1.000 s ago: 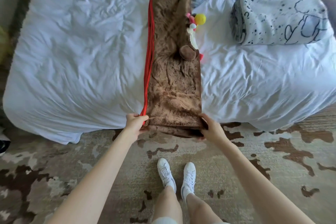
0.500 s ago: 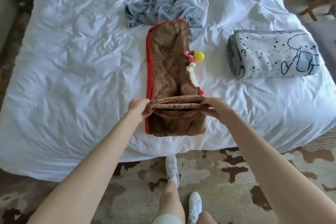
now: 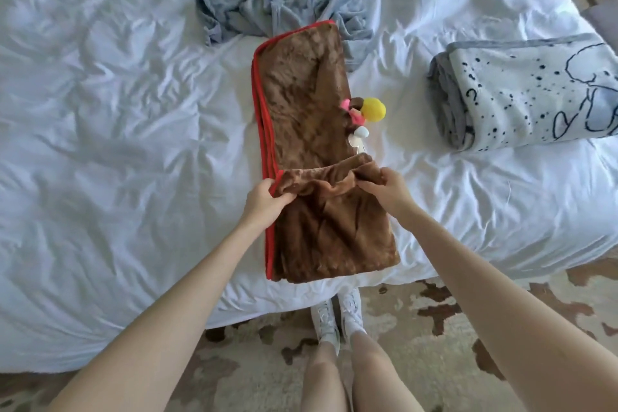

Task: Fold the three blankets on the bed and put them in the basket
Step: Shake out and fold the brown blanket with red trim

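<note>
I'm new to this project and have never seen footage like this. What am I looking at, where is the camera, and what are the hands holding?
There is no machine here: a person wears a camera on the head, so the picture looks down over their own arms. The left hand and right hand each pinch a corner of the brown blanket, red-trimmed, whose near end is folded back over itself. It lies on a white bed. Beyond it is a crumpled grey blanket; to the right, a folded spotted blanket. Below are the person's white shoes on a patterned rug.
</note>
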